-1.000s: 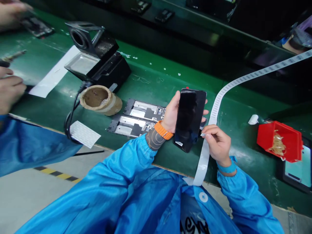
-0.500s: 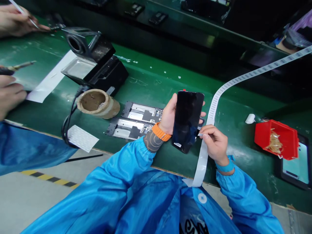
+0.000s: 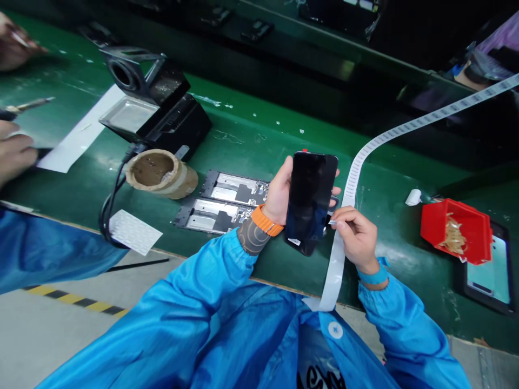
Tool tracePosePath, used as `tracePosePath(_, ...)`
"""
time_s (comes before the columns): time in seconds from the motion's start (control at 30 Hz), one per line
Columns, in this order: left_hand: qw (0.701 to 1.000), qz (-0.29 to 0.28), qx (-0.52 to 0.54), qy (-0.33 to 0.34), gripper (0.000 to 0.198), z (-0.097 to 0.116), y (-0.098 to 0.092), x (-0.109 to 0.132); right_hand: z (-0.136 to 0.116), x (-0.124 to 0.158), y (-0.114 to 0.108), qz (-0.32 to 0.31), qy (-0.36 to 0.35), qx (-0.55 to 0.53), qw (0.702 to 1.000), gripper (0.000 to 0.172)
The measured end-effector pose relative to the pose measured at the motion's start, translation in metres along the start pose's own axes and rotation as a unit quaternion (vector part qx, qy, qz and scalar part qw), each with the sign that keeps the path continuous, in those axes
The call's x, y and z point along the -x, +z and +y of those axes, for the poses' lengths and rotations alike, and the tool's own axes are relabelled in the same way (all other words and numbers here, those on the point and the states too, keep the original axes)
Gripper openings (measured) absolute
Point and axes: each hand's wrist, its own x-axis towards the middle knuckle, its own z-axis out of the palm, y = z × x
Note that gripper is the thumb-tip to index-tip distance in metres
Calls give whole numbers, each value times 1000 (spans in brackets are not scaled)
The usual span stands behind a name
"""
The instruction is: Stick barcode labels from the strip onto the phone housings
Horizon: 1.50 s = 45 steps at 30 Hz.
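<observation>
My left hand (image 3: 279, 194) is closed round the sides of a black phone screen (image 3: 311, 200), which faces up. A red tab (image 3: 305, 151) sticks out at its top edge, and a small white label (image 3: 294, 241) sits near its lower left corner. Just right of the screen, my right hand (image 3: 359, 237) pinches a small white sticker (image 3: 332, 222) between thumb and forefinger. A long strip of printed labels (image 3: 352, 183) runs under that hand. Left of my left wrist lie two opened phone bodies (image 3: 227, 186) with bare circuit boards, partly covered by my hand.
At the left stand a black soldering-iron holder (image 3: 162, 113) and a brown cardboard tube (image 3: 184, 181). Beyond them a co-worker's hand (image 3: 16, 156) grips a soldering iron. To the right, a red bin (image 3: 480, 232) holds pale tangled pieces, beside a phone-like device (image 3: 490, 283).
The view has shifted slightly. My hands, the phone screen and the sticker keep nearly the same positions. At the far left, the co-worker's upper hand has moved left and blurred.
</observation>
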Motion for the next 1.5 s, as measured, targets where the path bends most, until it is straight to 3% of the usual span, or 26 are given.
tracePosePath(0.4, 1000, 7, -2, -1, 79, -1, -2, -2, 4, 2, 3, 28, 15, -27, 999, 11)
tracePosePath(0.57, 999, 10, -20, -31, 89, 0, -2, 0, 10, 5, 6, 31, 32, -66, 997, 20)
tracePosePath(1.27, 999, 18, -13, -32, 82, -3, -8, -3, 15, 6, 4, 29, 49, -27, 998, 21)
tracePosePath(1.33, 999, 27, -11, -20, 81, -5, -9, -5, 15, 7, 5, 17, 38, -15, 999, 26)
tracePosePath(1.5, 998, 53, 4, 30, 76, -8, -11, -9, 8, 11, 11, -79, -30, 78, 993, 66)
